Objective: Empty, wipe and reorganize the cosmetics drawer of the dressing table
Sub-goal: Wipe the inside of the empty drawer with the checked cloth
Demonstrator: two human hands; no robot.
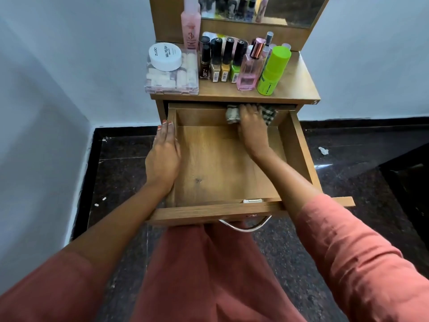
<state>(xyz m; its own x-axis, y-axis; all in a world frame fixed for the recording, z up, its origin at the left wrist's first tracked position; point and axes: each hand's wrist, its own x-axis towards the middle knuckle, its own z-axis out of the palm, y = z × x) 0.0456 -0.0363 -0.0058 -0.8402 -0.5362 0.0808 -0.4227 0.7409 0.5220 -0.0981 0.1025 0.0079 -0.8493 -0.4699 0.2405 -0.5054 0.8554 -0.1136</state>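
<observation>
With the drawer point(220, 173) pulled well out toward the person, its wooden bottom is bare apart from the cloth point(269, 115). The cloth is a bunched, checked rag at the far wall of the drawer, right of centre. The right hand point(253, 126) is on it, fingers bent over the bunch and holding it against the far wall, with cloth showing on both sides of the hand. The left hand point(163, 156) lies flat along the drawer's left wall, fingers straight and together, gripping nothing. The metal handle point(246, 226) hangs at the near front of the drawer. The cosmetics stand on the surface point(294, 82) above. At far left a white jar point(165, 56) sits on a clear box point(171, 83), with a tall pink bottle point(190, 26) behind it. Next comes a row of nail polish bottles point(226, 61), then a pink perfume bottle point(249, 70), then a green bottle point(271, 70) at the right. The mirror point(278, 10) is at the far edge. A pale scrap point(323, 150) lies on the dark floor point(348, 173), right of the drawer.
</observation>
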